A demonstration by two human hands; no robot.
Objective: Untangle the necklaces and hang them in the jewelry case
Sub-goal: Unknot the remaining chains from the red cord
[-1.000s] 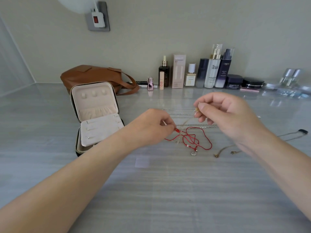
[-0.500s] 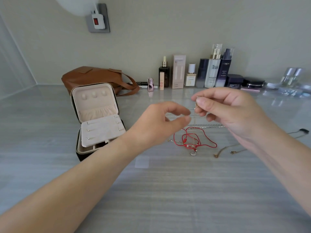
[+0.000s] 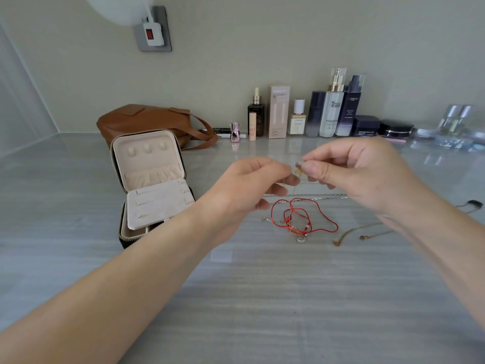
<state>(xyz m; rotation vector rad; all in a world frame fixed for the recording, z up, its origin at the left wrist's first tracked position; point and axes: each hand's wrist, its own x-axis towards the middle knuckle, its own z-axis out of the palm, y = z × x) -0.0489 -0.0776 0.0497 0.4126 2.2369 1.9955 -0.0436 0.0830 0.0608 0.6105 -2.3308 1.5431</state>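
Observation:
My left hand (image 3: 244, 190) and my right hand (image 3: 359, 174) meet above the counter, both pinching a thin gold chain (image 3: 298, 171) at a small gold piece between their fingertips. Under them a red cord necklace (image 3: 301, 219) lies in a loose tangle with a silver pendant (image 3: 301, 239). A silver chain (image 3: 315, 197) lies stretched behind the cord. A gold chain (image 3: 349, 233) rests to the right, partly under my right wrist. The jewelry case (image 3: 149, 185) stands open at the left, lid upright, with three hooks in the cream lining.
A brown leather bag (image 3: 147, 120) lies behind the case. Several cosmetic bottles and jars (image 3: 330, 111) line the back wall. A dark-ended cord (image 3: 472, 204) lies at the far right. A wall socket (image 3: 152, 30) is above.
My left hand let go of the red cord, rose and came to the right hand. Both now pinch the thin gold chain. The red cord has settled on the counter.

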